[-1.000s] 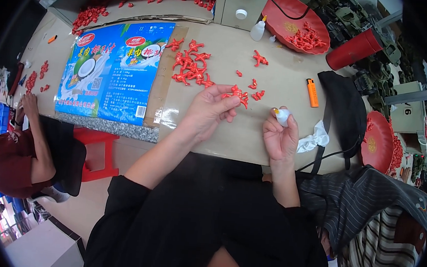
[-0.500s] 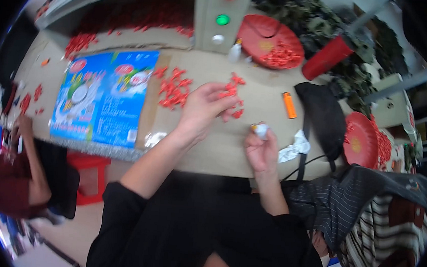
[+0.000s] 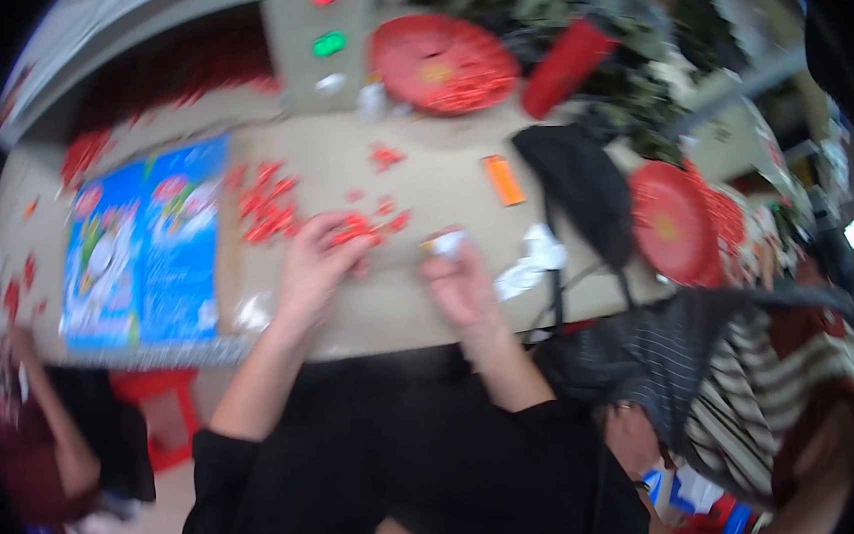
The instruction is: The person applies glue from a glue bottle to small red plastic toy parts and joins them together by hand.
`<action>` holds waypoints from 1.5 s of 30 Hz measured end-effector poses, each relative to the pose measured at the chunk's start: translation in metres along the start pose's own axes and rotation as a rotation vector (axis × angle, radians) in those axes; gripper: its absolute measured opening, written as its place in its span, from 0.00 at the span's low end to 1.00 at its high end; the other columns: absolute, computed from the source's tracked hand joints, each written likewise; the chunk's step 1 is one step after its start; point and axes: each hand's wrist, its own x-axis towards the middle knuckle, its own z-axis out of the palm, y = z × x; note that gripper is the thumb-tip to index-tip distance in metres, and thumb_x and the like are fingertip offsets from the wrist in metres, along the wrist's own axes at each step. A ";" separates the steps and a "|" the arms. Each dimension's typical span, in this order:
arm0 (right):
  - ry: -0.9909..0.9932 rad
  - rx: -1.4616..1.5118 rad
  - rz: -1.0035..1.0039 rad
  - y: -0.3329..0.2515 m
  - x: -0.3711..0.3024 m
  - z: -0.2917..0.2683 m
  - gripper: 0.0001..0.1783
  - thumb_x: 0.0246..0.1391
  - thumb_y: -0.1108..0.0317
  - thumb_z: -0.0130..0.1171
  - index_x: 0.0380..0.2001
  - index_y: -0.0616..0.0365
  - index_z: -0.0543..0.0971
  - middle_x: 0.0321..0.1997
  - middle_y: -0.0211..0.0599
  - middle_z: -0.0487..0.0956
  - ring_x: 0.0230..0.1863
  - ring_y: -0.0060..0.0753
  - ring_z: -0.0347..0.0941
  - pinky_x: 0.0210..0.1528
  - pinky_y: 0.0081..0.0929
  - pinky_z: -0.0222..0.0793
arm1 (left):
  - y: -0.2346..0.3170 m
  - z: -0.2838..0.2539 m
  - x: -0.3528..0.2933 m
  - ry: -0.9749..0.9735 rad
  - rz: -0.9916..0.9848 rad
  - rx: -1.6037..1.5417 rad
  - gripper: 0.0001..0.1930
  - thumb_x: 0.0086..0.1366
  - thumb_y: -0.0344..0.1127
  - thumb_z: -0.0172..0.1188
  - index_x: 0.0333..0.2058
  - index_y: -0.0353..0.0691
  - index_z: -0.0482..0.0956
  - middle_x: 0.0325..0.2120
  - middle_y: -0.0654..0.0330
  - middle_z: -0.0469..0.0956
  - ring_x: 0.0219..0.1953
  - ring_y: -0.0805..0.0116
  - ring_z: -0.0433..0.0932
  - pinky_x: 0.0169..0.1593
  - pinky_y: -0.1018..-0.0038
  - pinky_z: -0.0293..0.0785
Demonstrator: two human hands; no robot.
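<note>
My left hand (image 3: 315, 263) is closed, thumb and fingers pinching small red pieces (image 3: 354, 229) just above the table. To its right, my right hand (image 3: 463, 288) is wrapped round a small white bottle (image 3: 447, 244) with a yellowish tip pointing left. A gap separates the two hands. Left of my left hand lies a loose heap of similar red pieces (image 3: 269, 204). A smaller red cluster (image 3: 386, 156) rests farther back. Motion blur hides the exact shape of the pieces.
A blue printed cardboard sheet (image 3: 183, 248) lies at left. Behind stands a grey machine (image 3: 308, 57) with red and green buttons. Red plates (image 3: 404, 49) hold more pieces. An orange lighter (image 3: 503, 181), crumpled white tissue (image 3: 533, 262) and black cloth bag (image 3: 579, 184) lie right. People sit at both sides.
The view has shifted, so the table appears farther left. My left hand has drawn back toward me from the small far cluster with red pieces in its fingers. My right hand keeps the white bottle.
</note>
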 end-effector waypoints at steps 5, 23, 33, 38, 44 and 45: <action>0.033 -0.153 -0.049 -0.007 -0.002 0.021 0.15 0.45 0.69 0.58 0.37 0.59 0.69 0.35 0.36 0.70 0.24 0.16 0.57 0.29 0.14 0.56 | -0.017 -0.011 -0.013 -0.008 0.036 -0.010 0.12 0.54 0.24 0.55 0.38 0.33 0.68 0.28 0.60 0.73 0.28 0.77 0.72 0.31 0.82 0.69; -0.075 -0.842 -0.321 0.023 -0.006 0.039 0.15 0.49 0.66 0.54 0.37 0.60 0.64 0.35 0.39 0.66 0.28 0.26 0.66 0.32 0.24 0.64 | -0.034 -0.021 -0.032 0.034 0.040 0.054 0.12 0.55 0.23 0.53 0.39 0.34 0.65 0.30 0.60 0.72 0.33 0.76 0.73 0.35 0.81 0.72; -0.226 -1.244 -0.604 0.028 -0.012 0.030 0.16 0.49 0.68 0.53 0.38 0.61 0.61 0.38 0.42 0.64 0.28 0.25 0.67 0.29 0.19 0.65 | -0.036 -0.017 -0.033 0.068 0.058 0.072 0.12 0.54 0.22 0.54 0.37 0.34 0.64 0.31 0.59 0.72 0.34 0.75 0.73 0.35 0.80 0.73; -0.273 -1.310 -0.647 0.029 -0.012 0.029 0.16 0.49 0.68 0.53 0.38 0.61 0.61 0.38 0.43 0.64 0.27 0.24 0.67 0.28 0.17 0.65 | -0.035 -0.016 -0.034 0.081 0.052 0.095 0.12 0.54 0.21 0.54 0.37 0.34 0.64 0.31 0.59 0.72 0.35 0.75 0.73 0.35 0.81 0.73; -0.275 -1.308 -0.649 0.031 -0.014 0.031 0.17 0.47 0.70 0.55 0.37 0.62 0.61 0.38 0.43 0.64 0.30 0.25 0.66 0.32 0.18 0.65 | -0.035 -0.016 -0.034 0.082 0.049 0.089 0.11 0.54 0.22 0.54 0.37 0.33 0.64 0.30 0.58 0.72 0.34 0.75 0.73 0.35 0.81 0.73; -0.259 -1.274 -0.633 0.032 -0.014 0.031 0.18 0.46 0.70 0.57 0.37 0.63 0.62 0.38 0.43 0.65 0.34 0.27 0.66 0.34 0.20 0.65 | -0.034 -0.016 -0.034 0.081 0.049 0.090 0.11 0.54 0.22 0.54 0.37 0.33 0.64 0.30 0.58 0.73 0.34 0.75 0.73 0.35 0.81 0.72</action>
